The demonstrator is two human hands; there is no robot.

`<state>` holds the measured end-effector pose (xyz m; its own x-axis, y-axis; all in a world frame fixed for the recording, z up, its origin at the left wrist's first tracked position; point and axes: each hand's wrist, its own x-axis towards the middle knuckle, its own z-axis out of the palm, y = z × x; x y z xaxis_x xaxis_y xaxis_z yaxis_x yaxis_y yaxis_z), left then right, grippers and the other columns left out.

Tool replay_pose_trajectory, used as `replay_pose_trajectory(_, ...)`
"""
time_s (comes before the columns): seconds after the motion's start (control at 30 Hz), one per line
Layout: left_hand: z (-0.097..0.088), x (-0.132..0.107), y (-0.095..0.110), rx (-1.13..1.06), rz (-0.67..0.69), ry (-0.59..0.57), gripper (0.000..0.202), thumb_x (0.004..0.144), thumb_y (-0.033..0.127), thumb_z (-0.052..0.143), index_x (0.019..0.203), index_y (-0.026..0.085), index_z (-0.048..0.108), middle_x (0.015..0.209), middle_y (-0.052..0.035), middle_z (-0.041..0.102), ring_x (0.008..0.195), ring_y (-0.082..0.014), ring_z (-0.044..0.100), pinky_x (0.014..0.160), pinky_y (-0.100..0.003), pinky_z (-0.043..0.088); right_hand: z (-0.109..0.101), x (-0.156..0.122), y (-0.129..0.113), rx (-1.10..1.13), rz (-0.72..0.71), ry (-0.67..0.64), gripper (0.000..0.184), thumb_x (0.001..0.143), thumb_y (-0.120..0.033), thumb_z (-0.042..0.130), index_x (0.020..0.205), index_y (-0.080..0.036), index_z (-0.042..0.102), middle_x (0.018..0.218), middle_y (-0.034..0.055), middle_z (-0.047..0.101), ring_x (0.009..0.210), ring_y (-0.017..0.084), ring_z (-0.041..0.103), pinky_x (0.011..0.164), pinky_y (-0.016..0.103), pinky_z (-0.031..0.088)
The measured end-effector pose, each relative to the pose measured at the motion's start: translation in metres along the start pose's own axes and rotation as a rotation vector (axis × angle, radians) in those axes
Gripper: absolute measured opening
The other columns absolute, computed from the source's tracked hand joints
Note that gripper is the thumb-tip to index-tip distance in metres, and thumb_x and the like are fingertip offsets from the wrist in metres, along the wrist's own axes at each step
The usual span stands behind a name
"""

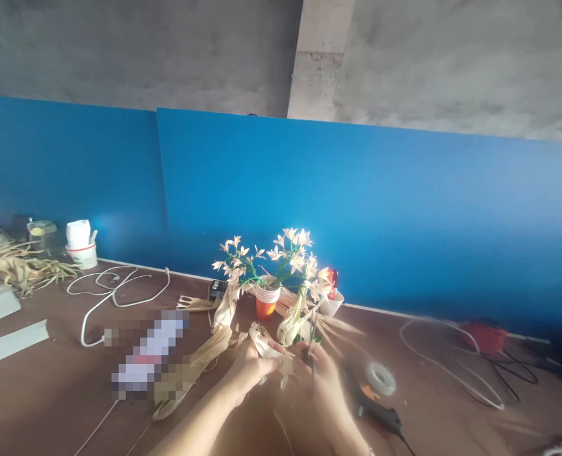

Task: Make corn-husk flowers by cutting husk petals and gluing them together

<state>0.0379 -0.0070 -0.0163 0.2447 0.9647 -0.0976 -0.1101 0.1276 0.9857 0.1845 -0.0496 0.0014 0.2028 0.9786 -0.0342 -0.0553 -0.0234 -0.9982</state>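
Observation:
My left hand point(255, 364) is closed on a pale dried corn husk point(263, 345), pinched between thumb and fingers. Close beside it, my right hand point(318, 367) is wrapped round a pair of scissors point(312, 326), whose dark, narrow blades point up and away. A small cut husk piece point(287, 365) shows between the two hands, and I cannot tell which one holds it. Just beyond the hands stands an orange and white paper cup point(267, 303) with white husk flowers point(297, 253) on green stems. Bundles of husk point(224, 313) lie around it.
A glue gun point(378, 408) and a roll of clear tape point(380, 378) lie to the right. Leftward are a blurred-out power strip point(150, 351), a white cable point(114, 292), a white cup point(82, 254) and heaped husks point(19, 266). A blue partition point(357, 209) stands behind.

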Motion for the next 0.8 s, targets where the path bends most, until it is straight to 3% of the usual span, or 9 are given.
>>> replay_pose_trajectory(0.1, -0.002, 0.001, -0.003, -0.06, -0.019, -0.068, 0.02, 0.057, 0.019, 0.067, 0.075, 0.015, 0.073, 0.062, -0.0019, 0.067, 0.052, -0.012, 0.054, 0.047, -0.022, 0.035, 0.0, -0.001, -0.006, -0.017, -0.035, -0.007, 0.045, 0.053, -0.05, 0.074, 0.08, -0.018, 0.058, 0.058, -0.0003, 0.058, 0.051, 0.015, 0.05, 0.05, 0.026, 0.041)
replay_pose_trajectory(0.3, -0.004, 0.004, -0.009, -0.089, 0.021, -0.087, 0.02, 0.065, 0.023, 0.062, 0.078, 0.013, 0.073, 0.044, 0.005, 0.049, 0.039, -0.0067, 0.036, 0.041, -0.021, 0.024, -0.001, -0.001, -0.002, -0.03, -0.044, -0.045, 0.041, 0.056, -0.05, 0.074, 0.076, -0.017, 0.062, 0.062, 0.0028, 0.062, 0.053, 0.015, 0.05, 0.05, 0.027, 0.044)
replay_pose_trajectory(0.5, -0.003, 0.002, -0.003, -0.114, -0.005, -0.108, 0.023, 0.064, 0.033, 0.076, 0.076, 0.014, 0.069, 0.055, 0.0026, 0.058, 0.044, -0.0071, 0.044, 0.043, -0.02, 0.03, -0.002, -0.001, 0.003, -0.088, -0.074, -0.103, 0.043, 0.061, -0.055, 0.076, 0.079, -0.017, 0.065, 0.061, 0.0014, 0.06, 0.058, 0.017, 0.054, 0.052, 0.026, 0.046)
replay_pose_trajectory(0.63, -0.001, 0.002, -0.006, -0.076, 0.026, -0.088, 0.028, 0.068, 0.04, 0.074, 0.078, 0.013, 0.071, 0.05, 0.0036, 0.055, 0.04, -0.0057, 0.036, 0.04, -0.02, 0.024, 0.001, -0.005, -0.002, -0.089, -0.111, -0.099, 0.043, 0.064, -0.055, 0.075, 0.081, -0.017, 0.065, 0.065, 0.002, 0.06, 0.061, 0.017, 0.055, 0.054, 0.026, 0.046)
replay_pose_trajectory(0.8, 0.001, 0.003, -0.009, -0.09, -0.012, -0.093, 0.022, 0.065, 0.033, 0.075, 0.075, 0.014, 0.073, 0.045, 0.0047, 0.052, 0.038, -0.005, 0.031, 0.041, -0.021, 0.019, 0.0, -0.001, 0.006, -0.058, -0.127, -0.071, 0.04, 0.064, -0.053, 0.073, 0.082, -0.018, 0.062, 0.062, 0.0016, 0.059, 0.057, 0.016, 0.053, 0.054, 0.027, 0.044)
